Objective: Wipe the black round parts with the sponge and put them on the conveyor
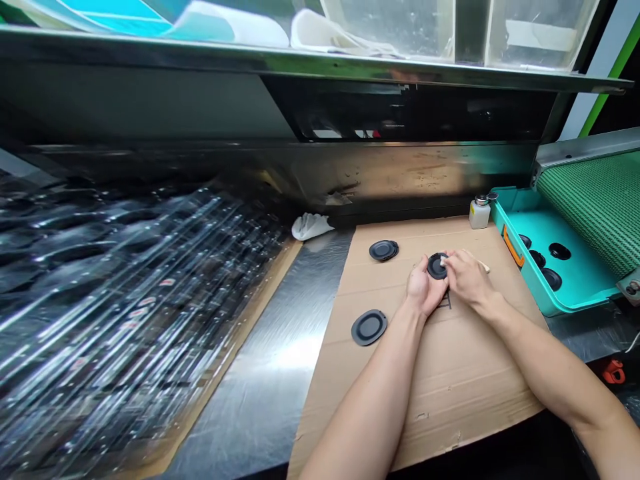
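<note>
- Black disc (437,266): left hand (424,287) pinches it; right hand (469,277) pinches a whitish bit (443,262), perhaps cloth.
- Teal tray (580,287) holds dark parts (559,251).
- White bottle (479,215) stands beside it.

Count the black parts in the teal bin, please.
4: a far part, a middle part and a near part along the bin's left side, plus a separate part right of them. The green conveyor may hide more.

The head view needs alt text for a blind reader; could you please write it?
A person's left hand holds a round black part over cardboard while the right hand touches it. More black parts lie to the left and in a teal tray at right.
</note>
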{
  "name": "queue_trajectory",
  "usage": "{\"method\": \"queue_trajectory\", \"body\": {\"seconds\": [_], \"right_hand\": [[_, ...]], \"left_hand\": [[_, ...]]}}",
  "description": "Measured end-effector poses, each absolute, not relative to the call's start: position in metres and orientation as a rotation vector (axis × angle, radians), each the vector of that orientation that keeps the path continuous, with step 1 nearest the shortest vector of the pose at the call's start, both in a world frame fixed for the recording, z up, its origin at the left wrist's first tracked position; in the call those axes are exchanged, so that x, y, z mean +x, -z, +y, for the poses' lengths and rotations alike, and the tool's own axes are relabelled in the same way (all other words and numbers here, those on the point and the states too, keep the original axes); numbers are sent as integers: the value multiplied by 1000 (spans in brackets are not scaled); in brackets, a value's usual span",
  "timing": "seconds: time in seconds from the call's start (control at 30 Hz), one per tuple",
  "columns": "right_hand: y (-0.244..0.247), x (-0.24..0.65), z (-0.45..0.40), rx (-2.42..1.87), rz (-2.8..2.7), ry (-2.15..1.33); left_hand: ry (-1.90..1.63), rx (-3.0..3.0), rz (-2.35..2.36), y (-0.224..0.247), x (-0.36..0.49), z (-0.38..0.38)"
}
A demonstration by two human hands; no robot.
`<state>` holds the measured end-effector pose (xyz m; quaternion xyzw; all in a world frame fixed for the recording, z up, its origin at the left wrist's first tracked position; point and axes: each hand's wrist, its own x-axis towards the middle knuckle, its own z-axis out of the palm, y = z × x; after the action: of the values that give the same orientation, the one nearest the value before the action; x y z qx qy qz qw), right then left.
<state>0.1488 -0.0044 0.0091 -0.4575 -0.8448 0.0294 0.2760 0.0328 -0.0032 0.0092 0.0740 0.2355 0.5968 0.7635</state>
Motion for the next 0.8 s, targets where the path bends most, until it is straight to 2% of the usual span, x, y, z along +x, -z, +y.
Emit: {"method": "queue_trajectory", "body": {"seconds": [0.13,0.3,0.5,0.6,0.7,0.8], "right_hand": [[-5,152,3,-1136,-2327,-65],[-3,185,29,-1443,-2047,94],[2,214,47,-1502,-1891,128],[5,214,49,-1511,-1877,145],[4,213,49,-1480,-1866,134],[3,212,49,-1453,-1863,109]], "left_hand": [[-1273,155,517,-6,33,-2],[-1230,168,548,-5,29,-2],[-1232,300,532,-18,23,-6],[-1463,667,745,-24,32,-16],[-1784,1282,980,-25,42,-29],[-1968,1778,1022,-21,47,-38]]}}
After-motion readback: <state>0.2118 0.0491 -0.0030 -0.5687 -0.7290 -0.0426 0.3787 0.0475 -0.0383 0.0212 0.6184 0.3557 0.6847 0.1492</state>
